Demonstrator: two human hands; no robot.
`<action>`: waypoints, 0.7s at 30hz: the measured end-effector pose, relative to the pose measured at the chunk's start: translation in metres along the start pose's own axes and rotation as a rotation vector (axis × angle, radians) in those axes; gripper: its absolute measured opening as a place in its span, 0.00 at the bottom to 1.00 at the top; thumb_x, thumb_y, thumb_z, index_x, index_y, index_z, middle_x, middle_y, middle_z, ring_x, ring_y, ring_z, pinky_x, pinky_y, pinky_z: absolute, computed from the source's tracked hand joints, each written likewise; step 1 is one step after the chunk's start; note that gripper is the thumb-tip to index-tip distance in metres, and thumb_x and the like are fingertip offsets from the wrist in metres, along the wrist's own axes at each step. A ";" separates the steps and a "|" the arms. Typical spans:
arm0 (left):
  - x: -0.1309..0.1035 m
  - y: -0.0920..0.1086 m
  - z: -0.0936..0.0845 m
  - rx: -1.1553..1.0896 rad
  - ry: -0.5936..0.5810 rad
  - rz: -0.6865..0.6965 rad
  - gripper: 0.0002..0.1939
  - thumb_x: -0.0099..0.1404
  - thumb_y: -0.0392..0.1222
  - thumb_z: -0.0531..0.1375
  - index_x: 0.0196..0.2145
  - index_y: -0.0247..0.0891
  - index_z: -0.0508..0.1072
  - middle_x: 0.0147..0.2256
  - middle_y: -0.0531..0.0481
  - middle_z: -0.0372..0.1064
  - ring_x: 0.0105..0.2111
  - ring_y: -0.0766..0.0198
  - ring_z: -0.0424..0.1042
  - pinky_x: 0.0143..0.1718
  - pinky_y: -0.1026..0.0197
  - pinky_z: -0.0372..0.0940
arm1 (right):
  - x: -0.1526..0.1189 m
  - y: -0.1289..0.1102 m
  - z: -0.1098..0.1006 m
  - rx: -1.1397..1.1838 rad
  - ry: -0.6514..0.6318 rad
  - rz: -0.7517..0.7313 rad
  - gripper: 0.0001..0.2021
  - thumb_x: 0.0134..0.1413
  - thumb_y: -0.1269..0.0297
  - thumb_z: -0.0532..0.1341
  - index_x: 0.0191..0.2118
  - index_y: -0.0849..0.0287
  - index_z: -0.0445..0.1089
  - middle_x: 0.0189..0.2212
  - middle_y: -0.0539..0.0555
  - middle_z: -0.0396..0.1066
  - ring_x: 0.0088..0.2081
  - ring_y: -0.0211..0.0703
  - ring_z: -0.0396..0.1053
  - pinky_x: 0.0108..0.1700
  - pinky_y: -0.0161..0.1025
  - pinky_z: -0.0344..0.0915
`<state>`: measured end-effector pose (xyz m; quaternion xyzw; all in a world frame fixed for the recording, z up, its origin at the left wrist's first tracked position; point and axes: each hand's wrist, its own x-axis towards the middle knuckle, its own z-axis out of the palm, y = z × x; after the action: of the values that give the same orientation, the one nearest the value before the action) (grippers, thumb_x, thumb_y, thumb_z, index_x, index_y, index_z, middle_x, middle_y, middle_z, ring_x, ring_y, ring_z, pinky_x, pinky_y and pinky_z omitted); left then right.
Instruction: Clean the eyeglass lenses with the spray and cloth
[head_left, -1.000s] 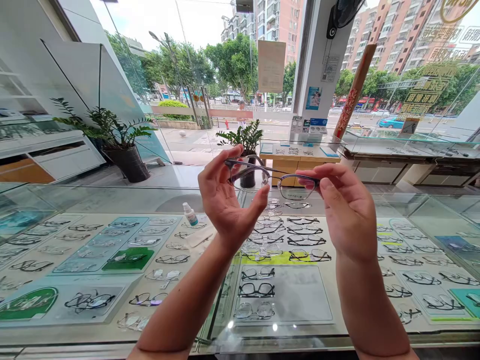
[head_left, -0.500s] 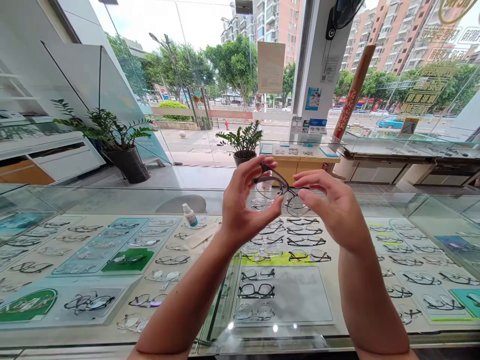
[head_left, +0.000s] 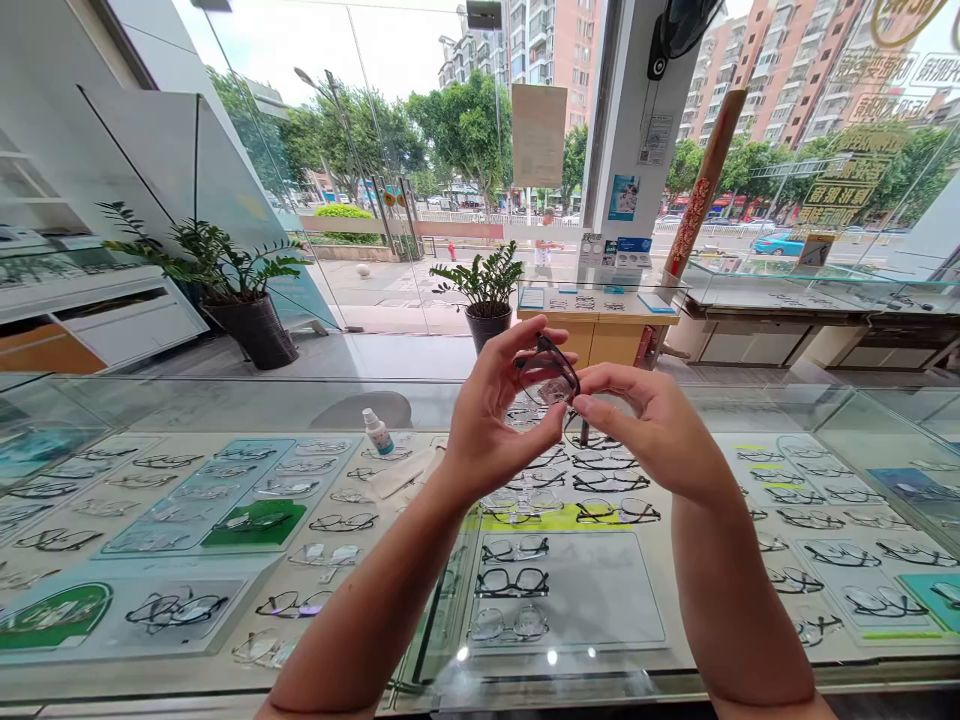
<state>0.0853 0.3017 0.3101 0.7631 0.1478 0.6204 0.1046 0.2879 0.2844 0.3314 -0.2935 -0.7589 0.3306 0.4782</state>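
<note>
Above the glass display counter, my left hand (head_left: 501, 405) grips a pair of dark-framed eyeglasses (head_left: 551, 372), its thumb at the lower rim and its fingers behind the lens. My right hand (head_left: 645, 415) pinches the same eyeglasses at the right side of that lens, near the middle of the frame. The far part of the frame is partly covered by my right fingers. Below both hands, rows of eyeglasses (head_left: 514, 582) lie in the counter. A small white spray bottle (head_left: 378, 432) stands left of my left hand, near a pale folded cloth (head_left: 405, 474).
The glass counter (head_left: 555, 655) spans the width in front of me, with more eyeglasses on both sides. Beyond it stand two potted plants (head_left: 259, 335), a wooden display cabinet (head_left: 626, 342) and a large window onto a street. A person is outside.
My right hand has moved slightly left and closed in on the eyeglasses. The frame has turned, so the second lens shows less. My left hand has shifted only a little.
</note>
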 end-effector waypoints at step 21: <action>-0.007 -0.006 0.019 -0.162 0.138 -0.771 0.14 0.66 0.54 0.71 0.37 0.40 0.85 0.24 0.53 0.65 0.24 0.69 0.53 0.25 0.60 0.47 | 0.001 0.002 0.023 -0.602 0.259 -0.127 0.11 0.70 0.65 0.62 0.51 0.57 0.80 0.51 0.59 0.83 0.53 0.55 0.80 0.55 0.55 0.72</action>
<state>0.1018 0.3058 0.2980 0.5974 0.3808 0.5950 0.3795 0.2664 0.2809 0.3227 -0.4132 -0.7723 0.0210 0.4820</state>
